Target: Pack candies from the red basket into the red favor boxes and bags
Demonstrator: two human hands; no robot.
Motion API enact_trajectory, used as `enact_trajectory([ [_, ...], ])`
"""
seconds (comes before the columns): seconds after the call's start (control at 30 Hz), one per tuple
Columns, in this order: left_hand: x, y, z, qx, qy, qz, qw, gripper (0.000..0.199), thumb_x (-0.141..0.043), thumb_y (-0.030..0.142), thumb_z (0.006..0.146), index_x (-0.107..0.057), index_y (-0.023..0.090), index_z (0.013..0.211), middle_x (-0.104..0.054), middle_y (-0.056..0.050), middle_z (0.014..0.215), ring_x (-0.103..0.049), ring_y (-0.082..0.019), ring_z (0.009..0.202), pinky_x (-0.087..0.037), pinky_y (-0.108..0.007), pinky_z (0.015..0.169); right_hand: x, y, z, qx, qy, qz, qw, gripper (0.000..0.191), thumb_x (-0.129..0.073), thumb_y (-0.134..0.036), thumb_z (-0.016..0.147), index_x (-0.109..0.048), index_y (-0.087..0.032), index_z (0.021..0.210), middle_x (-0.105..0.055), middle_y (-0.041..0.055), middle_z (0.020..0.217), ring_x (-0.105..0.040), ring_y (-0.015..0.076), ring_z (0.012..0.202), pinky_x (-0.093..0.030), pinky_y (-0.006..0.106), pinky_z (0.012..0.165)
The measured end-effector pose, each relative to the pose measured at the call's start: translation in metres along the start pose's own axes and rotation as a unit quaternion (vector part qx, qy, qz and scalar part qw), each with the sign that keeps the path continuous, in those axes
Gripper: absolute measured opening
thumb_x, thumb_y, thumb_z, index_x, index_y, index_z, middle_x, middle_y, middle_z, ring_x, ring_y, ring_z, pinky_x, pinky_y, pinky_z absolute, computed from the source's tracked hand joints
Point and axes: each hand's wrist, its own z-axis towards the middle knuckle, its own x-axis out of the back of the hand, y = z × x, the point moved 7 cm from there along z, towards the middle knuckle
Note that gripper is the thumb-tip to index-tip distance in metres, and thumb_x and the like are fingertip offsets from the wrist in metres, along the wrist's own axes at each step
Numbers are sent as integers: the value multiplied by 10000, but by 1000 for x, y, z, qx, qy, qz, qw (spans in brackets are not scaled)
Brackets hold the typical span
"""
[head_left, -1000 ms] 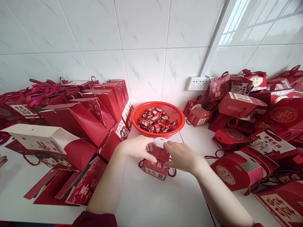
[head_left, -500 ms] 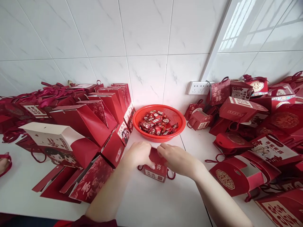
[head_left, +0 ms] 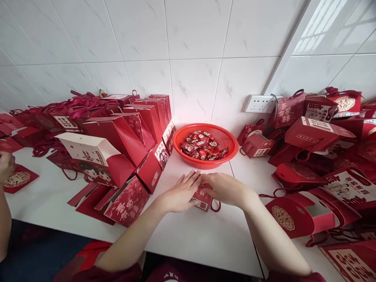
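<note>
A small red box (head_left: 203,197) with a dark red cord handle rests on the white table in front of the basket. My left hand (head_left: 182,192) lies over its left side, fingers stretched out and apart. From the right, my right hand (head_left: 221,188) bends over the top of the same box with curled fingers touching it. Most of the box is covered by both hands. Just behind stands a red plastic basket (head_left: 205,165) holding many small wrapped candies (head_left: 202,145).
Rows of red gift boxes (head_left: 117,137) stand on the left; more boxes (head_left: 320,133) are piled on the right. Another person's hand (head_left: 6,166) shows at the left edge. A socket strip (head_left: 260,103) is on the tiled wall.
The view has shifted left and down. My left hand's fingers have stretched out over the box. At the left edge, the other person's hand is higher, near a red box now in view.
</note>
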Motion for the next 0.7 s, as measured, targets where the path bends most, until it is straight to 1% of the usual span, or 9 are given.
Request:
enact_trajectory([
  [0.03,2,1,-3,3,14,-3,1000,695,-465,395,926,-174,207,1529,-52,-105,1618,34,-272,1488,-124,-491,1205,2,0,-2,8,5,18,1000,118,-486,-216,890,-592,-171,917,-690,71,815,-648,209,715,-387,270,576],
  [0.1,8,4,-8,14,46,-10,999,661,-488,480,910,-278,270,1500,-152,-104,1600,-20,-334,1482,-172,-546,1181,9,-2,-5,24,23,61,998,134,-479,-243,909,-597,-181,924,-688,57,818,-634,188,686,-406,267,582],
  [0.17,14,7,-13,13,80,-29,996,673,-551,573,850,-375,331,1452,-291,-97,1532,-165,-378,1449,-267,-567,1141,19,-9,-5,48,47,110,992,150,-477,-246,923,-609,-190,966,-696,52,877,-639,179,721,-443,274,627],
  [0.27,16,15,-20,-29,108,-59,992,640,-593,593,816,-444,395,1406,-385,-66,1442,-371,-347,1339,-380,-518,1088,42,-29,1,118,110,170,972,190,-496,-226,930,-613,-212,1080,-692,45,1042,-651,177,879,-483,298,773],
  [0.37,14,19,-38,-60,113,-63,990,636,-630,560,804,-466,402,1398,-377,-59,1440,-380,-332,1321,-355,-499,1113,67,-60,15,214,173,196,941,205,-522,-255,941,-612,-213,1120,-666,44,1136,-628,173,1012,-467,309,901],
  [0.47,20,19,-73,-44,90,-90,991,655,-635,558,803,-437,423,1413,-370,-50,1441,-371,-305,1341,-337,-469,1134,86,-91,38,294,215,216,906,205,-512,-258,953,-604,-209,1130,-642,44,1180,-597,165,1086,-445,307,963],
  [0.53,29,16,-102,-24,67,-116,991,637,-611,552,824,-403,461,1420,-334,-22,1477,-371,-293,1355,-343,-452,1134,91,-109,58,313,245,229,889,199,-490,-248,960,-600,-212,1123,-635,47,1173,-592,160,1081,-452,306,954],
  [0.63,50,10,-151,-12,63,-140,988,653,-612,550,819,-388,467,1426,-281,7,1528,-369,-316,1366,-334,-453,1140,88,-131,92,301,284,246,877,219,-518,-320,944,-586,-195,1111,-632,60,1130,-595,164,1034,-464,299,908],
  [0.7,66,8,-184,-17,100,-147,984,648,-611,567,805,-418,455,1414,-287,15,1537,-382,-341,1357,-357,-457,1123,83,-143,113,266,309,267,873,325,-569,-431,902,-561,-188,1118,-626,66,1131,-584,178,1046,-463,299,888],
])
